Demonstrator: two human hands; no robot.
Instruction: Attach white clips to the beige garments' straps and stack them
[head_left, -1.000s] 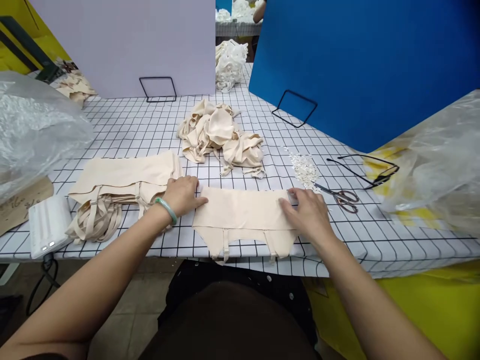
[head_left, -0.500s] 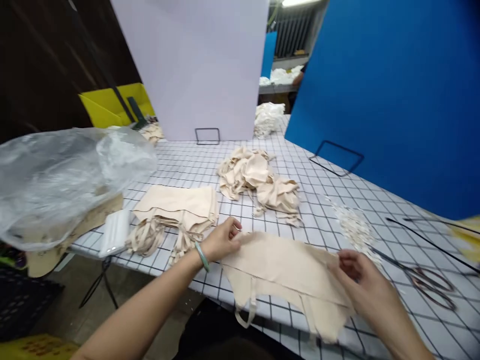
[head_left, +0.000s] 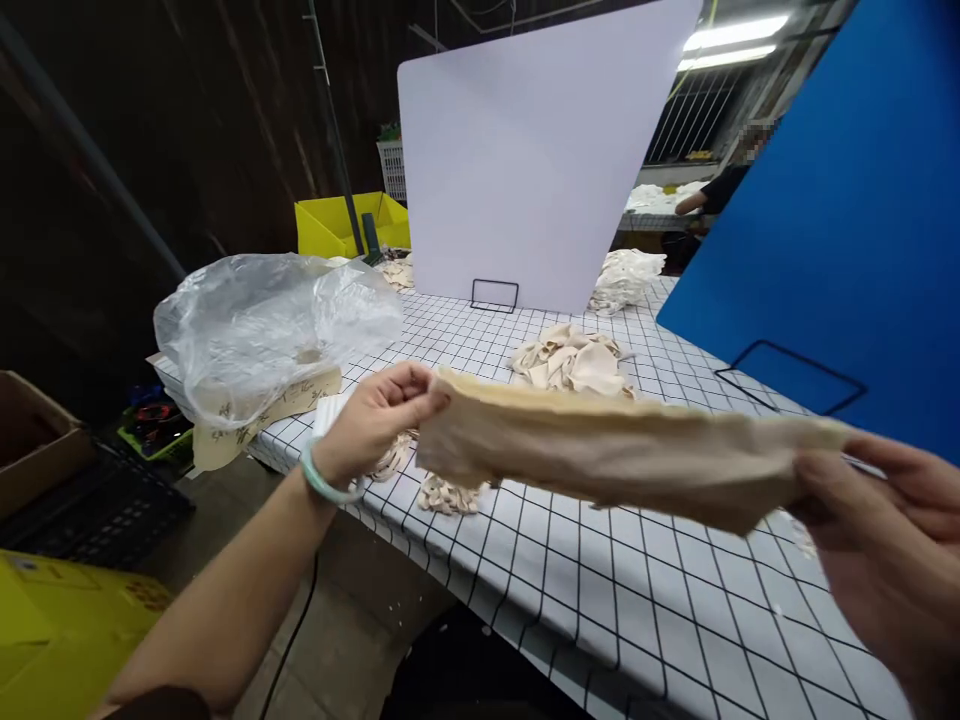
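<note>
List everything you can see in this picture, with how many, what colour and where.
beige garment: one, beige, held in the air between both hands
garment pile: one, beige, mid-table
white pile: one, white, far table edge
table: one, white with black grid, front
lilac board: one, pale lilac, upright behind
blue board: one, blue, upright right
wire stands: two, black, one at each board's foot
plastic bag: one, clear, table's left end
bin: one, yellow, behind the bag
co-worker: one, dark sleeve, far back
bracelet: one, green, left wrist
left hand: pinches garment's left end
right hand: grips its right end
</note>
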